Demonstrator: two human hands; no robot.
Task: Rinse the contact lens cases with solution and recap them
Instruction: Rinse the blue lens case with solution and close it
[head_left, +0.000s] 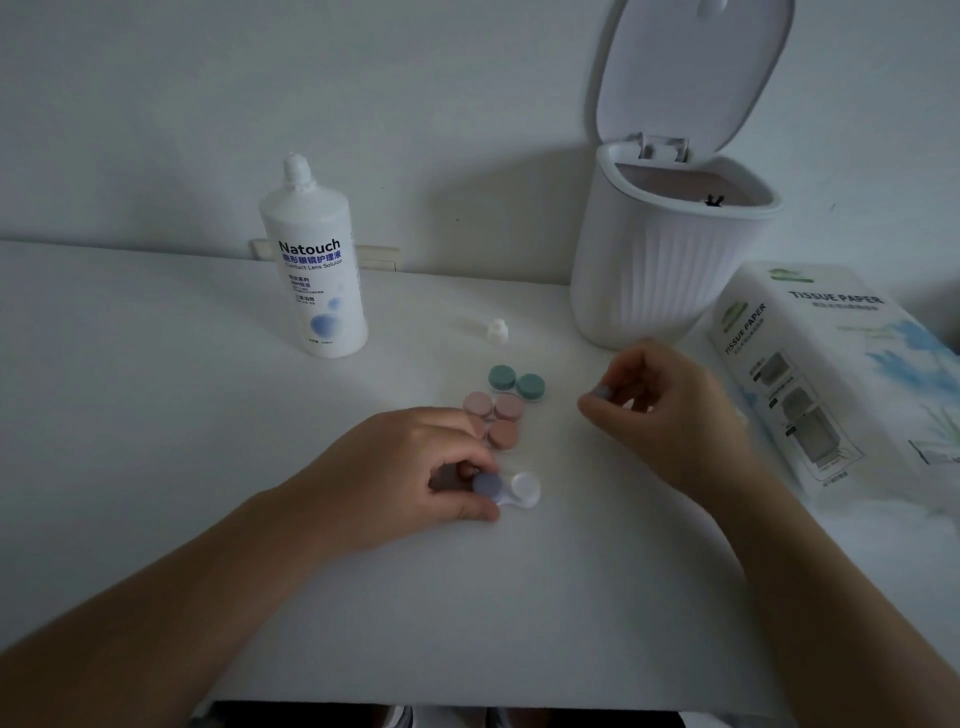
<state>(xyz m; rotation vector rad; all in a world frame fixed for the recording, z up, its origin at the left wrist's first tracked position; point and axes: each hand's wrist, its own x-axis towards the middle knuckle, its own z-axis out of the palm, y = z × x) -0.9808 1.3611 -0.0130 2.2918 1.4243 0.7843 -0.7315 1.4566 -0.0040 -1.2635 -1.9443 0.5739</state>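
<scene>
On the white table my left hand (415, 467) grips a white contact lens case (522, 491); its left well wears a lavender cap (487, 485), its right well lies uncapped. My right hand (660, 410) pinches a second lavender cap (602, 391) above the table, right of the other cases. A green-capped case (516, 382) and two pink-capped cases (493, 418) sit between my hands, partly hidden by my left hand. The solution bottle (317, 270) stands uncapped at the back left; its small white cap (497, 328) lies on the table.
A white ribbed bin (660, 270) with its lid raised stands at the back right. A pack of tissue paper (831, 374) lies along the right side, close behind my right hand. The table's front edge (467, 699) runs near the bottom.
</scene>
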